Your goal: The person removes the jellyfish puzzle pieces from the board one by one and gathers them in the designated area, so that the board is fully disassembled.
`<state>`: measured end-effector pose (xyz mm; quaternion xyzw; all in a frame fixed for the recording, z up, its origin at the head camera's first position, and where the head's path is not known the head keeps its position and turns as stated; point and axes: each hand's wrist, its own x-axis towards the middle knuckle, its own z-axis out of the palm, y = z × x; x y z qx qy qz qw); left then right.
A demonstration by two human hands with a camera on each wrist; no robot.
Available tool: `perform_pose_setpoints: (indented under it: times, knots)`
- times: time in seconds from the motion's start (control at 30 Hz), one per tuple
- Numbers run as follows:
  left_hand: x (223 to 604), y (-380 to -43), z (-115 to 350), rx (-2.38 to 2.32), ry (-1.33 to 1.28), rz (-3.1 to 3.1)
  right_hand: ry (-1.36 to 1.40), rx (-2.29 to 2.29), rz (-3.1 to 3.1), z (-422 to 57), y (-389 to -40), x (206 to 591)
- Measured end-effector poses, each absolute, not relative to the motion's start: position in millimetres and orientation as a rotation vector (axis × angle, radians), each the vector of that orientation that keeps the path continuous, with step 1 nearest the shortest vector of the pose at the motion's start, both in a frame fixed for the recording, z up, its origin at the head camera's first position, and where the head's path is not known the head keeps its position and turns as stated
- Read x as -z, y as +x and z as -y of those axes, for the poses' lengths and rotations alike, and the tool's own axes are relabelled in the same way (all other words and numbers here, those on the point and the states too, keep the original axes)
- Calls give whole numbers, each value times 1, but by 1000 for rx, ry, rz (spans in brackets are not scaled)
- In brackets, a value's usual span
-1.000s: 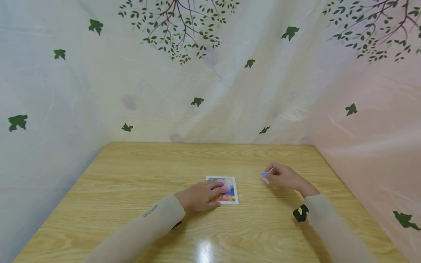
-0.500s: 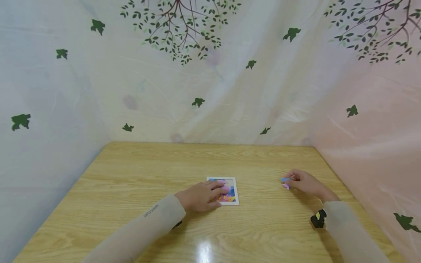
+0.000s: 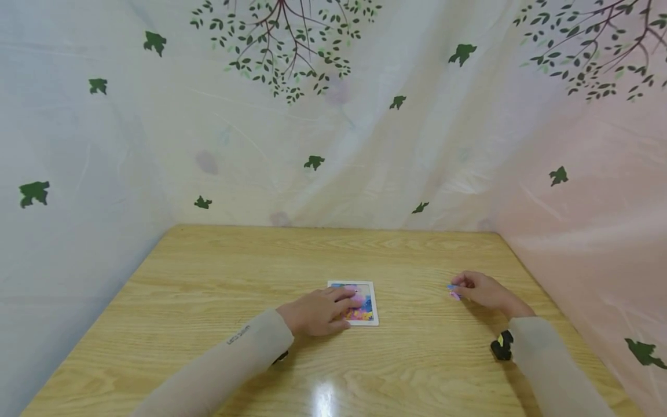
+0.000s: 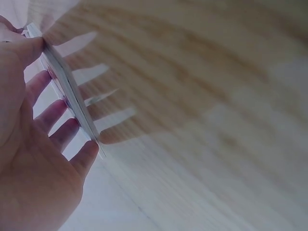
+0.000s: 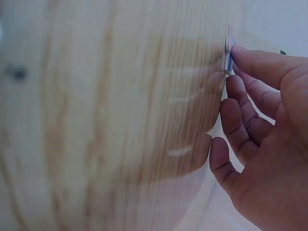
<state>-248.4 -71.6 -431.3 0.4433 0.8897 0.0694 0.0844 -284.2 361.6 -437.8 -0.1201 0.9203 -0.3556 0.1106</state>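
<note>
A small picture puzzle in a white frame (image 3: 376, 313) lies on the wooden table, showing pink, blue and yellow artwork. My left hand (image 3: 319, 313) rests over its left side with fingers spread, covering part of the picture. In the left wrist view, the fingertips and thumb touch the puzzle's face and edge (image 4: 72, 86). To the right, my right hand (image 3: 483, 291) pinches a blue-and-pink puzzle piece (image 3: 454, 291) low at the tabletop. The right wrist view shows the thumb pressed on this thin piece (image 5: 229, 54), with the other fingertips against the table.
The wooden table (image 3: 250, 255) extends around both hands. A pale curtain (image 3: 250, 133) printed with leaves and branches encloses the back and sides. Black wrist-worn cameras show at the cuffs, such as the right wrist camera (image 3: 502, 346).
My right hand has moved right and slightly nearer with the puzzle piece, then lowered it to the tabletop. My left hand has stayed on the framed puzzle.
</note>
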Motion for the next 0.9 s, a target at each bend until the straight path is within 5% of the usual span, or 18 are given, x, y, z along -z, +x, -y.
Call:
perform_pose_setpoints:
  times: [0.9]
  knots:
    - [436,-251,85,-285,1239,-2712,-648,993,-2735,-296,-301,422]
